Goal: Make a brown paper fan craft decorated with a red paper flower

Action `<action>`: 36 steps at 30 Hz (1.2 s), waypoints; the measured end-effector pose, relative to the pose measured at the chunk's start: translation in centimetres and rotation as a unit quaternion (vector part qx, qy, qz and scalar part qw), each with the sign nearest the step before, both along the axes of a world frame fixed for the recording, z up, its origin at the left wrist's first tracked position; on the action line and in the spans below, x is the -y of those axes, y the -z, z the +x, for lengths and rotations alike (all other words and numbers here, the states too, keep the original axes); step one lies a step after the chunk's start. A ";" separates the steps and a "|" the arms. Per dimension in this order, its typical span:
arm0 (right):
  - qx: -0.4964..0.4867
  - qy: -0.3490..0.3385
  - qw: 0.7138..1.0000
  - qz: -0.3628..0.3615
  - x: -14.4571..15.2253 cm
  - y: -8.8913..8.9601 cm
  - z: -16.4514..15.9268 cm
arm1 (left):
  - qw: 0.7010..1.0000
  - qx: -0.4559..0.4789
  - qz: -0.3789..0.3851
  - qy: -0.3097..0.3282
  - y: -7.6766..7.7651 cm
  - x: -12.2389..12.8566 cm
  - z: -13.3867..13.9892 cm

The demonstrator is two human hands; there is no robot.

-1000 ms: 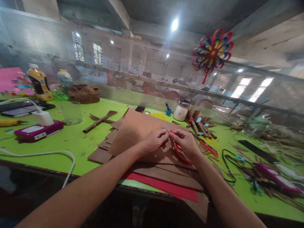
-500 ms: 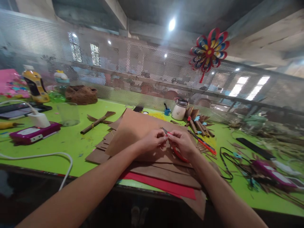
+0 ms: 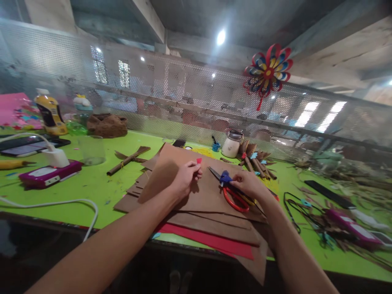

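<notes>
Between the thumb and fingers of my left hand [image 3: 186, 176] is a small red scrap [image 3: 199, 161], held above a pile of brown paper sheets [image 3: 196, 200]. My right hand [image 3: 249, 184] is to the right, its fingertips pinched at a tool with a dark-blue end [image 3: 226, 178]; a black-and-yellow part shows below the palm, and its kind is unclear. Scissors [image 3: 235, 201] with red handles lie on the paper under that hand, blades pointing up and left. Part of the tool and scissors is hidden by the right hand.
Rolled brown bundles [image 3: 255, 161], a white jar [image 3: 232, 143] and a blue pot [image 3: 216, 145] stand behind. To the left are a tied brown cross [image 3: 128, 160], a clear cup [image 3: 92, 151] and a purple power strip [image 3: 50, 173]. Cords [image 3: 288, 212] lie right; red paper [image 3: 211, 241] overhangs the front edge.
My hands were together over the scissors; now they are apart. The left has moved slightly left with the red scrap, the right has drawn away rightward. The dark-blue tool end has come into sight.
</notes>
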State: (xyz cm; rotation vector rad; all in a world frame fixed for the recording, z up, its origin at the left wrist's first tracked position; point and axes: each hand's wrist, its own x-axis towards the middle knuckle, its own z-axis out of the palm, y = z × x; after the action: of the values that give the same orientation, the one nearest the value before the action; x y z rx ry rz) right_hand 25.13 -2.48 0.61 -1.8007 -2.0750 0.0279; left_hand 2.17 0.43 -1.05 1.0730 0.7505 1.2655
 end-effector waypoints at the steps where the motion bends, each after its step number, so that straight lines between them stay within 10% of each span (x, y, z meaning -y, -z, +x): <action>1: 0.028 0.008 0.999 -0.025 0.1 -0.2 0.7 | 1.000 0.011 -0.006 -0.025 0.1 -0.2 0.0; 10: 0.098 0.022 0.987 -0.125 1.6 -0.9 1.8 | 0.996 0.034 -0.020 -0.077 0.1 -0.8 -0.2; 24: 0.127 0.034 0.991 -0.034 2.1 1.0 0.8 | 0.997 0.019 -0.030 -0.072 0.0 -0.9 -0.4; 36: 0.095 0.075 0.992 0.036 -4.4 -1.2 7.0 | 0.997 0.012 -0.021 -0.067 0.0 -1.0 -0.4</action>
State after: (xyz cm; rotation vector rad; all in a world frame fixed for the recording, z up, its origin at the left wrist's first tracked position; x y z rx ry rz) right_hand 32.13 1.91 1.85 -1.9761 -2.0290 -0.2660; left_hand 1.77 1.41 -1.02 0.9839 0.8379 1.3676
